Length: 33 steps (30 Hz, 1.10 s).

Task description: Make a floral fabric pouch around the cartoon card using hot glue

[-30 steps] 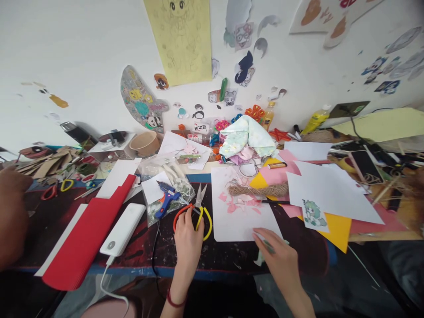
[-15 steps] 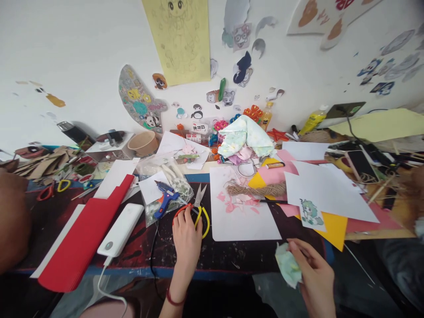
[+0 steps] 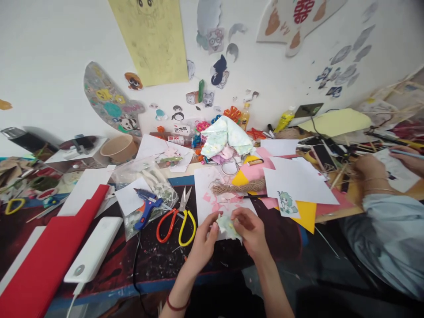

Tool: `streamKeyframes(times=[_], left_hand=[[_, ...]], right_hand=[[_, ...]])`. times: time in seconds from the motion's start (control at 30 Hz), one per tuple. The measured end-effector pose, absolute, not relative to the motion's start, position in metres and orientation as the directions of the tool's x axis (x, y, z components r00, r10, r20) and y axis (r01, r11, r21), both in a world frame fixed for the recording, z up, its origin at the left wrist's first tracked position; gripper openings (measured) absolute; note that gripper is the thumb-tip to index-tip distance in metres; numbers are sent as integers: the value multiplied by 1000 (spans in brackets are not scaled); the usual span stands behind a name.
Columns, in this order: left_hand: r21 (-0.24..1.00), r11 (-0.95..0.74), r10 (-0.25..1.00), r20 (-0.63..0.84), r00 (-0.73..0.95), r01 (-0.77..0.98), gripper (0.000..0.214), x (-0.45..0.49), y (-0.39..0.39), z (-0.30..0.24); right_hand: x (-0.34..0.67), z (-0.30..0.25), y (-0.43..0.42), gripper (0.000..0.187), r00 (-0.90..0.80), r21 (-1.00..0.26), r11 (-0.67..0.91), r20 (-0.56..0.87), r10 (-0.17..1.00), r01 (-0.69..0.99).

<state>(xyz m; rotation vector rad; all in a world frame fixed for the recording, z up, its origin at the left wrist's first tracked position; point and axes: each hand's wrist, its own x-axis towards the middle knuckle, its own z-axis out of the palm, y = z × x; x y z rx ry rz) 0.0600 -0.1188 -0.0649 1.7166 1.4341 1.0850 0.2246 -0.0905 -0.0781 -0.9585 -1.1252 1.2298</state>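
Both hands hold a small piece of pale green cloth above the near edge of the white paper sheet. My left hand pinches its left side, and my right hand grips its right side. To the left of my left hand lie scissors with one red and one yellow handle, blades spread. Beside them a blue glue gun rests on a plastic bag. Pink scraps and a twine bundle lie on the white sheet just beyond my hands.
Red card and a white power bank with a cable lie at left. A crumpled pale green cloth stands at the back. At right, another person's hand rests beside a drawing; printed papers lie between us.
My left hand has let go of the scissors and moved right to the cloth. My right hand has brought the cloth left and up over the table. The view has turned right.
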Motion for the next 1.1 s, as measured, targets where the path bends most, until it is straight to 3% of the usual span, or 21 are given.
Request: streamKeyframes(times=[0.17, 0.3, 0.43, 0.57, 0.8, 1.0, 1.1], left_hand=[[924, -161, 987, 141, 81, 347, 21, 63, -91, -67], [909, -143, 986, 164, -21, 391, 13, 56, -73, -70], [896, -161, 983, 182, -11, 413, 15, 49, -66, -64], [883, -187, 979, 206, 5, 431, 17, 44, -67, -51], [823, -231, 960, 280, -15, 519, 18, 35, -64, -29], [765, -178, 960, 273, -61, 619, 15, 22, -47, 4], [752, -172, 968, 249, -32, 636, 34, 15, -38, 23]], right_hand=[[236, -81, -84, 29, -8, -988, 155, 155, 988, -26], [277, -88, -77, 33, 216, -965, 126, 177, 960, 232], [340, -95, -65, 49, 552, -859, -47, 285, 783, 510], [385, -105, -49, 65, 593, -757, -199, 290, 751, 623], [418, -111, -27, 58, 561, -805, -296, 55, 826, 514], [411, -90, -48, 59, 471, -959, -167, -42, 881, 229], [388, -87, -54, 58, 383, -972, -153, -76, 921, 176]])
